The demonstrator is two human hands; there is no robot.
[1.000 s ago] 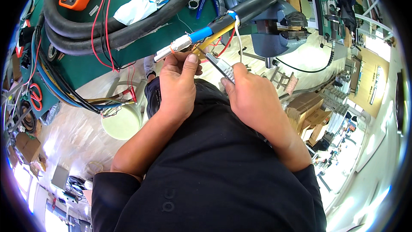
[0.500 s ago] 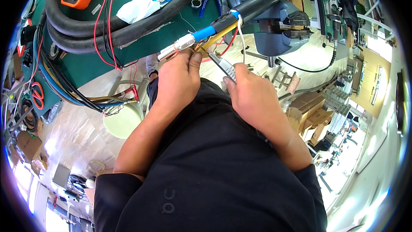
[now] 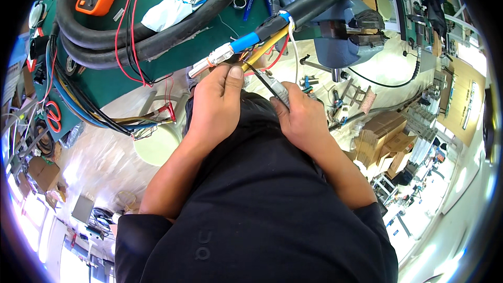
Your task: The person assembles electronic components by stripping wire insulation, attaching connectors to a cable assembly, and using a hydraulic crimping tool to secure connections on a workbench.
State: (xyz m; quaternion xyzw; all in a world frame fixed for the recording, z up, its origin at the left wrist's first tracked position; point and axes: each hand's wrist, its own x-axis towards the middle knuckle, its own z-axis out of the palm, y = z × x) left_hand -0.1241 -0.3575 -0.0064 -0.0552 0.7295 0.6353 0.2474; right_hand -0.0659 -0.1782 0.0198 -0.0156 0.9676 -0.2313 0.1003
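While your left hand [image 3: 217, 97] pinches near the free end of the yellow core [image 3: 268, 46], your right [image 3: 304, 115] has a full grip on what looks like a utility knife [image 3: 279, 93]. Left: fingers curled in, thumb pressed down, fingertips hidden, so can't tell how firm the hold is. Right: closed round the grey handle, thumb along its near side, blade angled up and left at the core.

Core hangs out in front of the green bench [image 3: 110, 81], just below the blue core [image 3: 245, 42], both leaving the thick black cable [image 3: 314, 5] near the grey-blue vise [image 3: 340, 47]. Can't tell whether the vise clamps the cable.

Main risk, my read: blade tip sits just beside your left thumb. If it skates on the round insulation or breaks through suddenly, the thumb takes it. Too much pressure could also nick conductors under the yellow skin; can't see whether it's biting yet.

Second: that end seems backed only by your fingers. If the core flexes or rolls, the cut could wander. White wire [image 3: 297, 52] and red wire [image 3: 279, 58] run close by; a wide slip could catch either.
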